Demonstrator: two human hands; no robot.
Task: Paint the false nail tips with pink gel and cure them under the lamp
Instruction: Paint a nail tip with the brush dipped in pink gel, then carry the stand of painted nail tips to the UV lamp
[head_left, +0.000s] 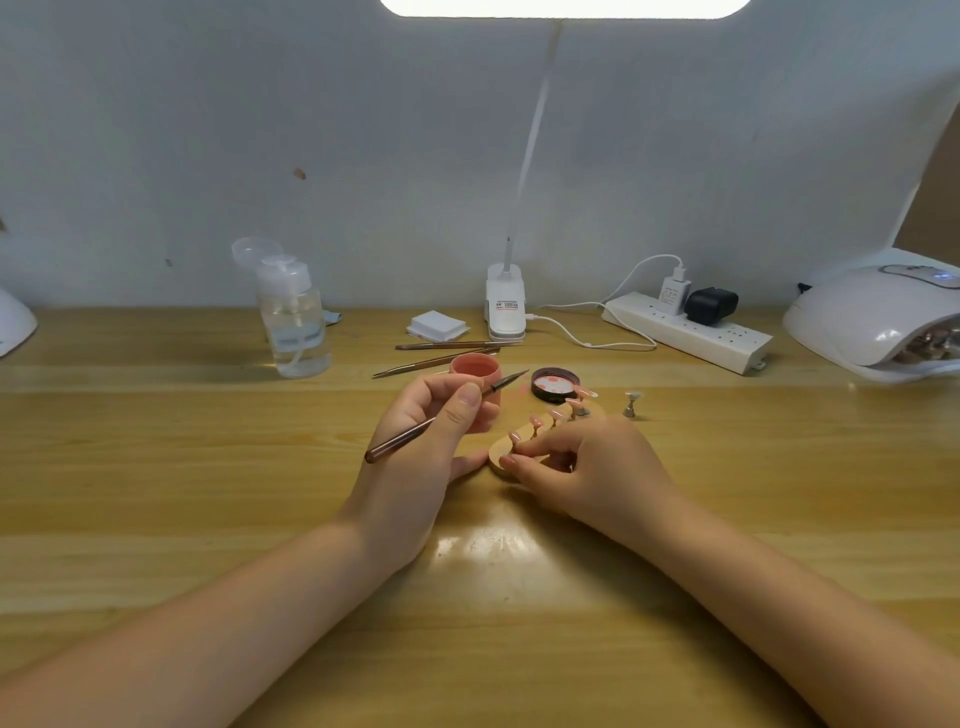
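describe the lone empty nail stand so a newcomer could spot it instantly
Start at the white power strip at the back right of the wooden table and come toward the hands. Just right of the round black jar lid stands a small metal nail stand. Unlike the pink-tipped stands on the wooden base, it stands alone on the table.

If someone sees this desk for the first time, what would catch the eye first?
Probably the two hands at the centre: the left hand holds a thin brush and the pink gel jar, while the right hand pinches one nail tip on the wooden holder. Next comes the white curing lamp at the far right edge, and the clear pump bottle at the back left.
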